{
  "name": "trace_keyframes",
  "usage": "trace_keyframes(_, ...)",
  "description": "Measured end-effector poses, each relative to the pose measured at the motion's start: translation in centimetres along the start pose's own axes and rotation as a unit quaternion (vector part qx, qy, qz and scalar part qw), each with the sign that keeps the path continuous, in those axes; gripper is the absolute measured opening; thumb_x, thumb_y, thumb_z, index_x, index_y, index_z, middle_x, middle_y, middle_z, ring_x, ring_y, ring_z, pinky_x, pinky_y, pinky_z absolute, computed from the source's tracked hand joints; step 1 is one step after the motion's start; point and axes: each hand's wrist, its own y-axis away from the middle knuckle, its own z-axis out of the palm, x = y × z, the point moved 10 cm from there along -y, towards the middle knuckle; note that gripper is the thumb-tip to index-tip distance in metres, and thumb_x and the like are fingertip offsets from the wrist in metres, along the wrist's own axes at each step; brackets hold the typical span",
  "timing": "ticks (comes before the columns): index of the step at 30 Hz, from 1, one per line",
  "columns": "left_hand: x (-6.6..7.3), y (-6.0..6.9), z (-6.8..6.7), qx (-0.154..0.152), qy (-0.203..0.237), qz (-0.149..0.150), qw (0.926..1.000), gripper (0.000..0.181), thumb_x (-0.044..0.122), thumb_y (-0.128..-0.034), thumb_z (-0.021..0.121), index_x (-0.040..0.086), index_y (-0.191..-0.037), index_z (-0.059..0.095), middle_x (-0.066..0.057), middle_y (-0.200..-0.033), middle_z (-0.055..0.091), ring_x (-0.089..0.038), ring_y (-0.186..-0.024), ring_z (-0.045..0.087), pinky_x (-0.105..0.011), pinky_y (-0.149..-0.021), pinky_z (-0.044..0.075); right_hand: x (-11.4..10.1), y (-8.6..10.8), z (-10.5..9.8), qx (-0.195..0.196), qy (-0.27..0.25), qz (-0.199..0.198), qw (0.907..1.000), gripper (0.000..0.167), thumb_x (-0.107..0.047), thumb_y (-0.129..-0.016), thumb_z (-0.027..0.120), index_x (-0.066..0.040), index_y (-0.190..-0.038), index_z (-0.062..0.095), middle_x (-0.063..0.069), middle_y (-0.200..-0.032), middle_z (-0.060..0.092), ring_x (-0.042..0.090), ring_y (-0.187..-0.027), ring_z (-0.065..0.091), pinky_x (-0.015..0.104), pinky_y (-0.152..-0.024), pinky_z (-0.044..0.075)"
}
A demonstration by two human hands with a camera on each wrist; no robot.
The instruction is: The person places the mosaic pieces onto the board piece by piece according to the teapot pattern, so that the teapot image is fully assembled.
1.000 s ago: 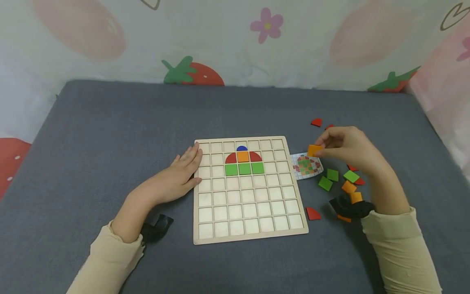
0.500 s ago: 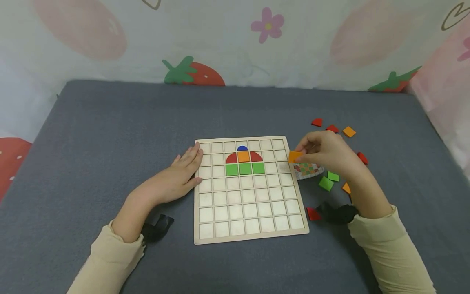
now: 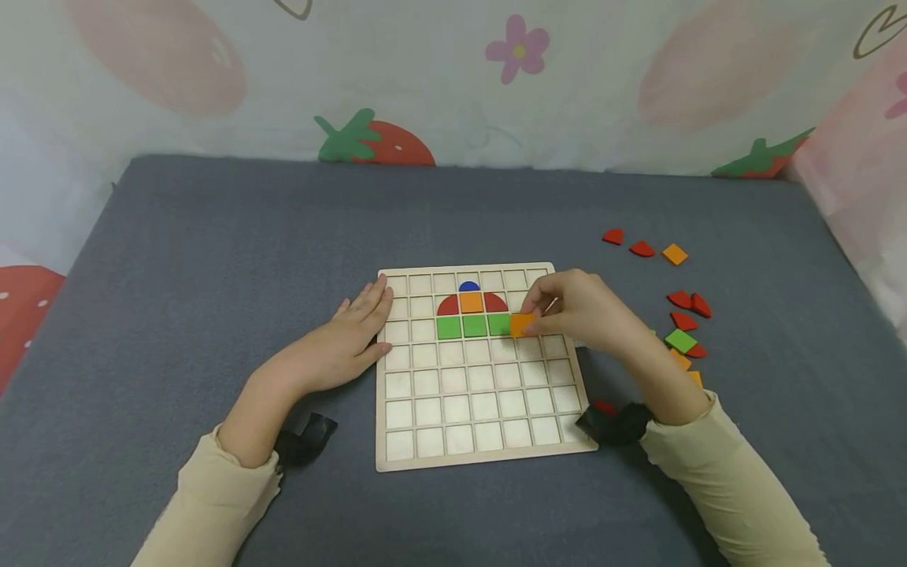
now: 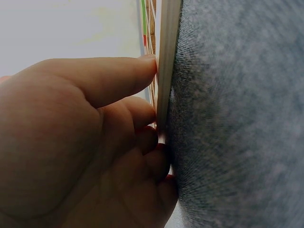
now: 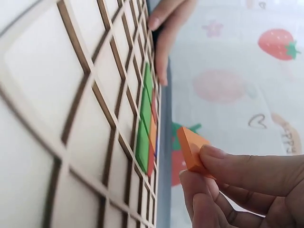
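A wooden grid board (image 3: pixel 468 378) lies on the grey cloth. Set into its upper cells are a blue half-round tile (image 3: pixel 468 287), an orange square tile (image 3: pixel 471 302) between two red quarter-round tiles (image 3: pixel 448 305), and a row of green square tiles (image 3: pixel 449 327). My left hand (image 3: pixel 343 346) rests on the board's left edge, fingers fairly straight; the left wrist view shows the fingertips (image 4: pixel 148 64) against the rim. Between thumb and fingers, my right hand (image 3: pixel 577 311) pinches another orange square tile (image 5: pixel 192 149), above the board just right of the green row.
Loose red tiles (image 3: pixel 642 249), an orange tile (image 3: pixel 675 253) and a green tile (image 3: pixel 682 341) lie scattered right of the board. The right forearm hides part of that pile and nearly all of the pattern card. A printed curtain (image 3: pixel 453 79) hangs behind the table.
My right hand has carried the orange tile leftward from above the pattern card to over the board, next to the green row. The left hand stays put.
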Motion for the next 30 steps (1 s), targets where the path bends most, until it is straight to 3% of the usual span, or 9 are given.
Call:
trace_keyframes(17, 0.0, 0.2, -0.3, 0.006, 0.004, 0.002, 1.0000, 0.066, 0.018, -0.1002, 0.046, -0.008, -0.147, 0.009, -0.022, -0.155, -0.005, -0.035, -0.142, -0.002, -0.053, -0.111, 0.008, -3.4, -1.8, 5.3, -0.044, -0.019, -0.060, 0.9970, 0.008, -0.002, -0.078, 0.073, -0.004, -0.083, 0.068, 0.000, -0.074, 0.064, 0.013, -0.068, 0.059, 0.028, -0.068, 0.049)
trace_keyframes(30, 0.0, 0.2, -0.3, 0.008, 0.010, 0.002, 0.9999, 0.065, 0.018, -0.1003, 0.046, -0.008, -0.147, 0.009, -0.021, -0.155, -0.004, -0.035, -0.142, -0.002, -0.053, -0.111, 0.007, -4.6, -2.4, 6.4, -0.053, 0.006, -0.077, 0.9957, 0.008, -0.001, -0.078, 0.074, -0.005, -0.083, 0.070, -0.001, -0.075, 0.065, 0.011, -0.069, 0.059, 0.026, -0.068, 0.049)
